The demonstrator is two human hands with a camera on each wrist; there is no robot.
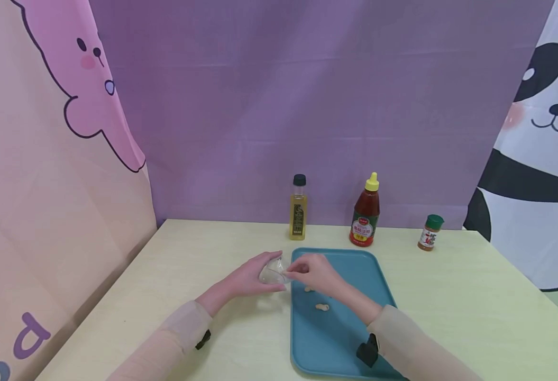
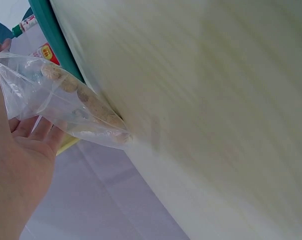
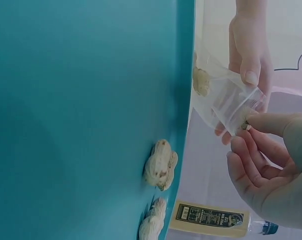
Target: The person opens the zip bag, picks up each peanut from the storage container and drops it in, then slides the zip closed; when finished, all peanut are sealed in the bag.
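My left hand (image 1: pixel 255 275) holds a clear plastic bag (image 2: pixel 36 95), thumb on one side and fingers on the other. Unshelled peanuts (image 2: pixel 98 107) lie inside the bag, toward its low end. At the bag's mouth, the thumb and forefinger of my right hand (image 3: pixel 276 160) pinch what looks like a peanut (image 3: pixel 247 117), mostly covered by the fingertips and the plastic. Below the right hand is a blue-green tray (image 1: pixel 340 338). Unshelled peanuts (image 1: pixel 322 307) rest on it, two of them near the tray's edge in the right wrist view.
Behind the tray stand an oil bottle (image 1: pixel 298 211) with a dark cap and a red sauce bottle (image 1: pixel 365 217) with a yellow nozzle. Farther right is a small green-capped spice jar (image 1: pixel 430 233). A purple cloth (image 1: pixel 259 106) hangs along the back edge of the pale table (image 1: pixel 450 307).
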